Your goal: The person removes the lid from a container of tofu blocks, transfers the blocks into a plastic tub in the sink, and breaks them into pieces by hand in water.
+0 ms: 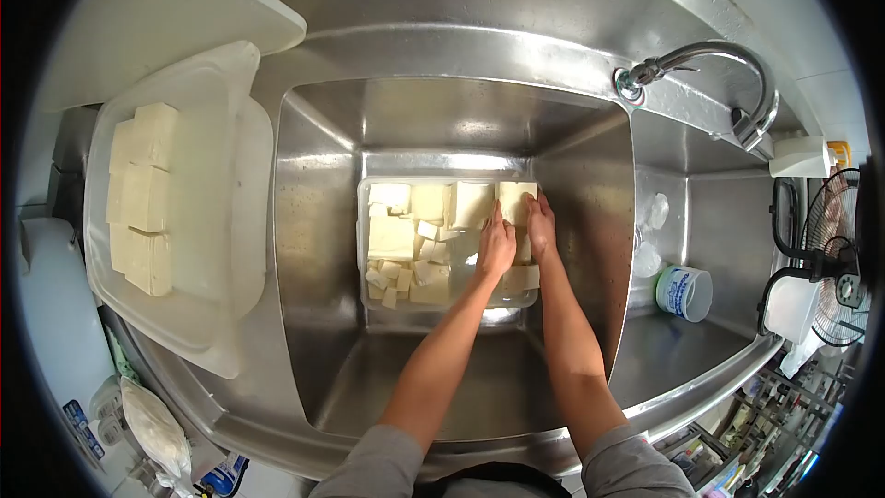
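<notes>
My left hand (498,244) and my right hand (542,224) are closed around the sides of a pale tofu block (516,198). This block sits in the far right corner of a clear plastic tub (361,249), which stands in the middle basin of a steel sink. Beside it, to the left, lies another large tofu block (472,206). Several more blocks and small broken tofu pieces (392,277) fill the left part of the tub. Near my wrists another piece (521,278) lies at the tub's near right corner, partly behind my hands.
On the left stands a large translucent container (212,249) holding several tofu blocks (143,194), with a pale lid or board (175,9) behind it. The right basin holds a white plastic bucket (684,293) and clear plastic bags (650,240). A curved faucet (737,51) rises at the back right.
</notes>
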Available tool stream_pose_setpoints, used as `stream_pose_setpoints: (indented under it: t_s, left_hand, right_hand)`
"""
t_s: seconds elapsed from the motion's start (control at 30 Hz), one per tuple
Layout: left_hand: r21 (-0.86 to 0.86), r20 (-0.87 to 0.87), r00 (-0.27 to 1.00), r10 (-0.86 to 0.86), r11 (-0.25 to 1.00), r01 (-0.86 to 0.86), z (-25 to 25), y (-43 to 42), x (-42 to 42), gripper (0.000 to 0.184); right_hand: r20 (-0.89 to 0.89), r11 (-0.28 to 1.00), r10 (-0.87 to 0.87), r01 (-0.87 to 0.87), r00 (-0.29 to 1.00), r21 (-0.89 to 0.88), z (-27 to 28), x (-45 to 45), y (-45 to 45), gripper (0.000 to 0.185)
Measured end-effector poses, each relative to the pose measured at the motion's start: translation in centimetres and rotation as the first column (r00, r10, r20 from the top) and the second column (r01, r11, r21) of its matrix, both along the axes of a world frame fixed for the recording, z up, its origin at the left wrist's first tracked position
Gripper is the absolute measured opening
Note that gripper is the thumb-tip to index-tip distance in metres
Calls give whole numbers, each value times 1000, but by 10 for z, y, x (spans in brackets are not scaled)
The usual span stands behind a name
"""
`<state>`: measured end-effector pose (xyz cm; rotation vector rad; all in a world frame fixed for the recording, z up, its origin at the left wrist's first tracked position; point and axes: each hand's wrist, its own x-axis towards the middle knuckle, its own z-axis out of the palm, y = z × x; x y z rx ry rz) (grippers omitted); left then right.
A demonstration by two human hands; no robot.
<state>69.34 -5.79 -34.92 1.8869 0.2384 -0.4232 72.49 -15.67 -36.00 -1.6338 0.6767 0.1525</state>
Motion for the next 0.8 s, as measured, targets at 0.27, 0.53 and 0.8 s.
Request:
stream_pose_setpoints:
  t_s: [0.27, 0.53, 0.8]
  left_hand:
    - [35, 140, 973, 182, 981, -189, -1, 35, 2, 58]
    - [467, 126, 898, 420, 774, -428, 4, 165, -35, 42]
    - [618, 25, 942, 334, 736, -277, -7, 162, -39, 47]
  right_hand:
    - [194, 791, 236, -72, 952, -608, 29, -22, 33, 28]
    - [-6, 932, 256, -248, 967, -264, -24, -61, 179, 23]
    - [-69, 933, 233, -243, 970, -266, -26, -61, 202, 38]
